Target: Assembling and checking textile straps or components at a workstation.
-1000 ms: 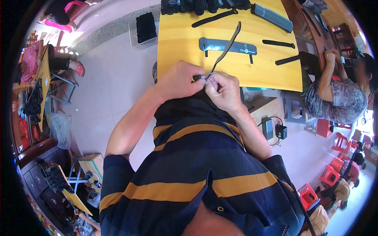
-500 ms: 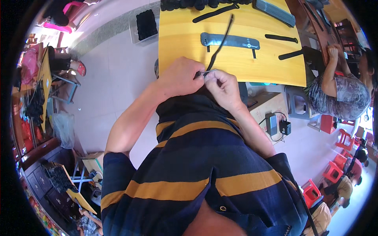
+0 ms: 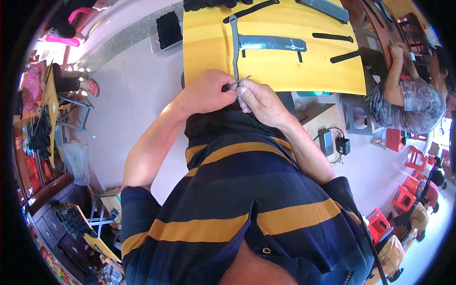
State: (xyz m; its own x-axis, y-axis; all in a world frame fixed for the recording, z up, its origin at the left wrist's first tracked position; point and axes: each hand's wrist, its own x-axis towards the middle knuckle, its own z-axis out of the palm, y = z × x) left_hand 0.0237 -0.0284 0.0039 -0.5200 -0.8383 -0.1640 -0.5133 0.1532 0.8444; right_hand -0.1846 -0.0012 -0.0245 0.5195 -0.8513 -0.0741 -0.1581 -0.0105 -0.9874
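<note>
My left hand [image 3: 210,93] is closed on a slim metal tool [image 3: 242,80] with a dark end; its exact kind is too small to tell. Right beside it, my right hand [image 3: 260,101] pinches the lower end of a grey strap [image 3: 234,52]. From there the strap runs up over the yellow table [image 3: 204,57], ending in a slotted tip. The metal tool crosses the strap close to the fingertips. Beyond my hands lies a wider grey-blue band [image 3: 270,43] with printing and short dark tabs beneath it.
Black straps [image 3: 251,10] lie on the table, with stacked grey bands [image 3: 325,9] at its far right. Below its right side stand a cardboard box [image 3: 311,127] and black adapters [image 3: 326,142]. A co-worker [image 3: 403,109] sits at the right. A tub with black items [image 3: 168,31] stands left.
The strap has swung from slanting right to standing nearly straight up, its grey side now showing. My right hand has turned and the metal tool tilts upward more. The view has shifted slightly.
</note>
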